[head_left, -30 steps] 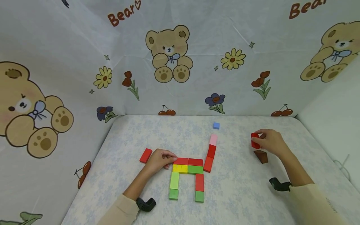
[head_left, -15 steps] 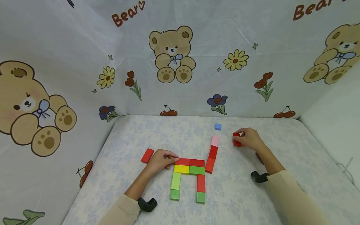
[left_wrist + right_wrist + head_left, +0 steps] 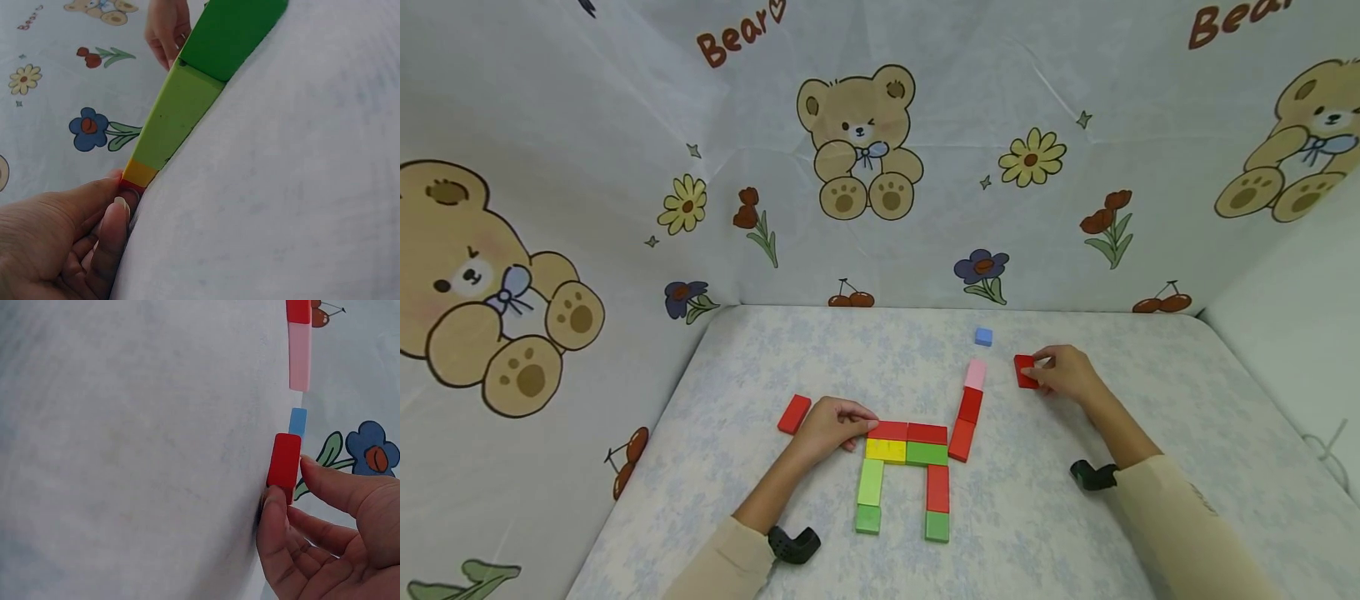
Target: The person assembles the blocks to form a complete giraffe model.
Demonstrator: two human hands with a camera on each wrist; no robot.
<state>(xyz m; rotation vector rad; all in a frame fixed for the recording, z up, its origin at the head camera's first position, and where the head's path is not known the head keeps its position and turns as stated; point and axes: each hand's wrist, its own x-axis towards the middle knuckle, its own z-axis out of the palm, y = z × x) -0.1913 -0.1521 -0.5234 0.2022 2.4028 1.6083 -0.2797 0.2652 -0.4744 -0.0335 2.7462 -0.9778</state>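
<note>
My left hand (image 3: 831, 429) pinches the left end of a red block (image 3: 891, 431), the upper left piece of a flat block figure; the left wrist view shows thumb and finger at this red end. A second red block (image 3: 927, 433) continues that row, above a yellow block (image 3: 885, 451) and a green block (image 3: 927, 453). Two legs extend below, one light green (image 3: 870, 482) over green, one red (image 3: 937, 488) over green. Between thumb and fingers my right hand (image 3: 1063, 372) holds another red block (image 3: 285, 461), right of a pink block (image 3: 974, 374).
From the figure's right end a slanted line of two red blocks (image 3: 961, 439) runs up to the pink one. A small blue block (image 3: 983, 337) lies beyond it. Left of my left hand is a loose red block (image 3: 793, 414). A bear-print cloth (image 3: 880, 250) stands behind the table.
My right hand has carried its red block leftward, toward the pink block, and the block has turned slightly. The brown block has become hidden behind the right arm. My left hand stays put.
</note>
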